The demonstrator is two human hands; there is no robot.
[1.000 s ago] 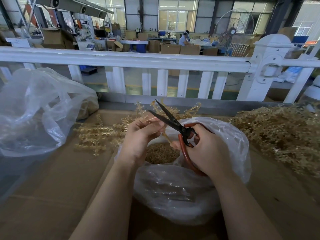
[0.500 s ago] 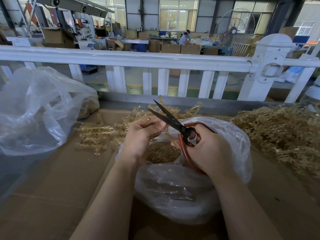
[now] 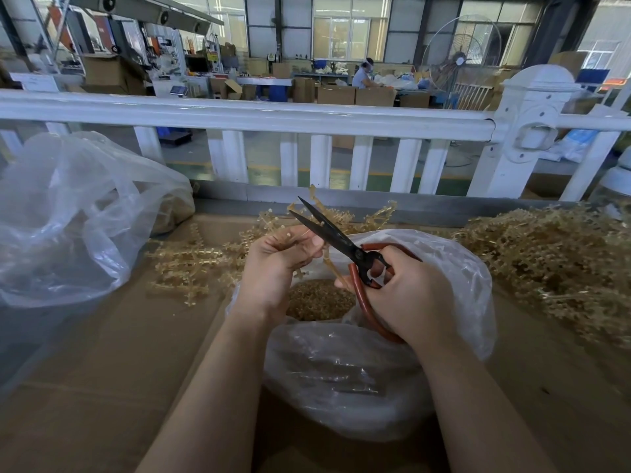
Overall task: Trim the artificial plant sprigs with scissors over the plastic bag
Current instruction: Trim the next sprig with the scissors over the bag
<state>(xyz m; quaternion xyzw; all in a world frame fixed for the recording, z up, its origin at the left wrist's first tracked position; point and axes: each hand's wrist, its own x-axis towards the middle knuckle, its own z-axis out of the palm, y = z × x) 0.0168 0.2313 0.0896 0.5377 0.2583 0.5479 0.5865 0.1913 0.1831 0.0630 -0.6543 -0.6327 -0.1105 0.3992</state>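
Scissors (image 3: 336, 238), gripped by their red handles in the right hand (image 3: 408, 295), stand with blades parted toward 11 o'clock, right beside the fingertips of the left hand (image 3: 276, 264), which pinches a golden sprig (image 3: 341, 216) above the open plastic bag (image 3: 454, 268). Closing the blades so near could nick those fingers; a cut made past the bag's far rim at 12 o'clock would likely scatter trimmings onto the cardboard.
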